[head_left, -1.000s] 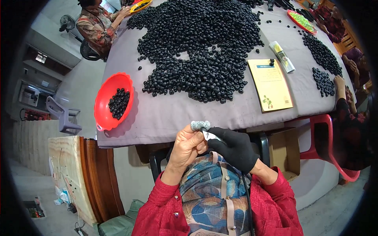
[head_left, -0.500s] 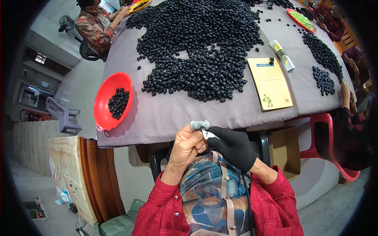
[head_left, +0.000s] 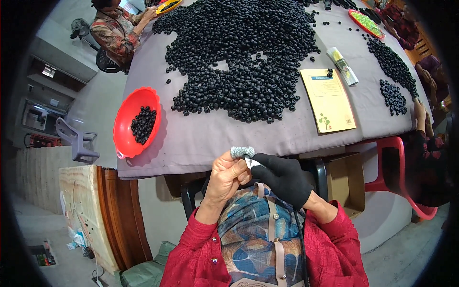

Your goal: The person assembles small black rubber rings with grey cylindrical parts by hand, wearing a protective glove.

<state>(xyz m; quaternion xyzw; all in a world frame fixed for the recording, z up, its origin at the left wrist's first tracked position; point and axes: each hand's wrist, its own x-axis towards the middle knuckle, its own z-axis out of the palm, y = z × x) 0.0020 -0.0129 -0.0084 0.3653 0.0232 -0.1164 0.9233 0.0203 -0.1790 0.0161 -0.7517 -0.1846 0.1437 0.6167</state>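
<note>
Head view: little has changed; the small white piece (head_left: pixel 254 163) shows less than a second ago, more of it now under the gloved fingers, so the fingertip work seems to be going on in place. It sits between the hands, at the table's near edge. The black-gloved right hand (head_left: pixel 284 179) pinches it; the bare left hand (head_left: pixel 224 179), a grey knit finger cover (head_left: pixel 242 152) on its index finger, is curled closed against it, any bead in that grip hidden. Black beads (head_left: pixel 253 93) are heaped farther off, with a red scalloped bowl (head_left: pixel 123 115) to the left.
</note>
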